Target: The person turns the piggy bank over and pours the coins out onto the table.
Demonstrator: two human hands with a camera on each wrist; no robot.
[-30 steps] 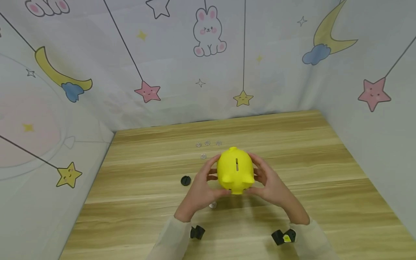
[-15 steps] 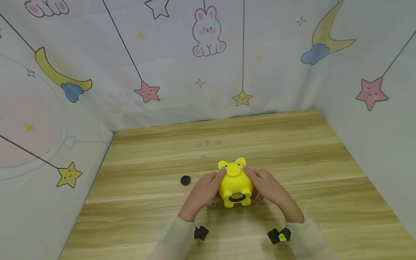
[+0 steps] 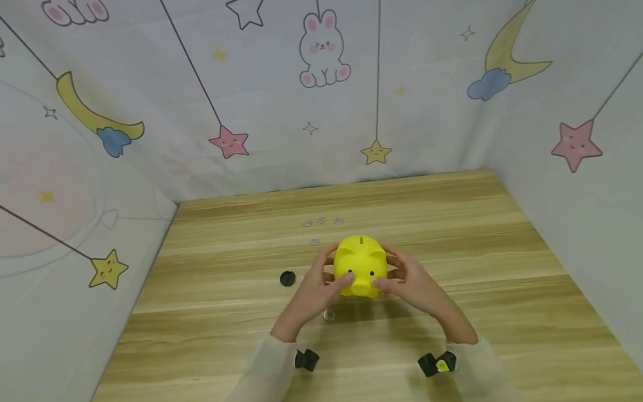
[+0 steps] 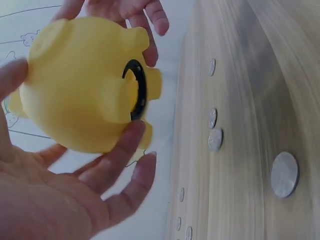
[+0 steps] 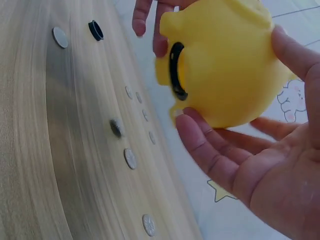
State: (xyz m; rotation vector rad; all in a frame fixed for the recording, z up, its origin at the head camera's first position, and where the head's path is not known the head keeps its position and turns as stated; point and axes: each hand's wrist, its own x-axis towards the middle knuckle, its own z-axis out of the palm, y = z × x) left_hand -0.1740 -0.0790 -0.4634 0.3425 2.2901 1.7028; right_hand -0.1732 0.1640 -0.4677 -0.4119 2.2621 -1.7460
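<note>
A yellow piggy bank [image 3: 360, 259] is held off the table between my two hands, its face towards me and its slot on top. My left hand [image 3: 316, 293] grips one side, the thumb beside the snout. On the opposite side my right hand [image 3: 419, 287] holds it the same way. Its underside has a round hole with a black rim [image 4: 141, 90], open in both wrist views. Below it lie several silver coins, one large coin [image 4: 285, 175] nearest the left wrist camera. A dark, blurred coin [image 5: 115, 128] shows in the right wrist view.
A black round plug [image 3: 287, 278] lies on the wooden table [image 3: 211, 335] left of my left hand. Several coins [image 3: 314, 241] lie further back, and another coin [image 3: 329, 315] is near my left wrist. A patterned cloth [image 3: 271, 100] hangs behind.
The piggy bank tipped back, snout up and bottom hole towards me, then tilted forward again, so the face and slot show now. Both hands kept their hold and moved with it.
</note>
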